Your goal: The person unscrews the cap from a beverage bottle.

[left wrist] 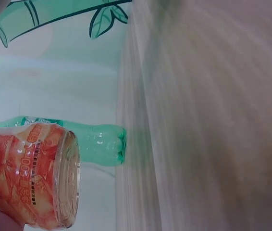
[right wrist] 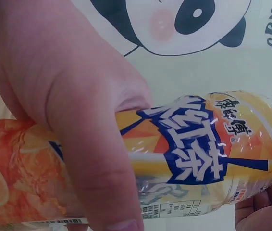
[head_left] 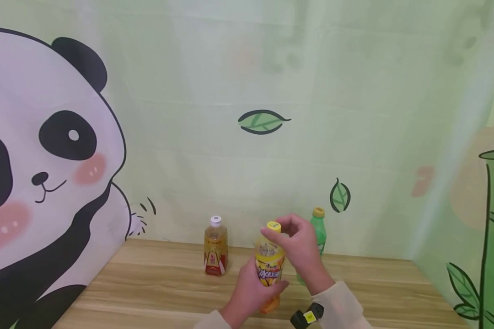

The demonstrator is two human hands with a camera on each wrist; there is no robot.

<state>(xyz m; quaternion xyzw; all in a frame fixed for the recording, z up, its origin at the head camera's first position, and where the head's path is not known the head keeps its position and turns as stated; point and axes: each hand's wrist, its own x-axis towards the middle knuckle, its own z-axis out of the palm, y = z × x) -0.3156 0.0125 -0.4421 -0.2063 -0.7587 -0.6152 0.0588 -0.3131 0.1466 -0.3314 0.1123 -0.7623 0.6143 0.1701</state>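
A yellow-labelled iced tea bottle point(head_left: 270, 266) is held in front of me, with orange pictures on its lower part point(left wrist: 25, 173). My left hand point(head_left: 253, 288) grips it round the lower middle, thumb across the front. In the right wrist view this left hand point(right wrist: 92, 110) wraps the label. At the top, my right hand point(head_left: 302, 249) pinches the yellow cap point(head_left: 274, 226) between thumb and fingers. Whether the cap is loose I cannot tell. In the left wrist view the bottle's base hangs apart from the tabletop.
A brown drink bottle point(head_left: 216, 249) with a white cap stands at the back left of the wooden table point(head_left: 164, 283). Behind my right hand is a green bottle point(head_left: 319, 233) with a yellow-orange cap, partly hidden. A panda-printed backdrop point(head_left: 189, 160) rises behind the table.
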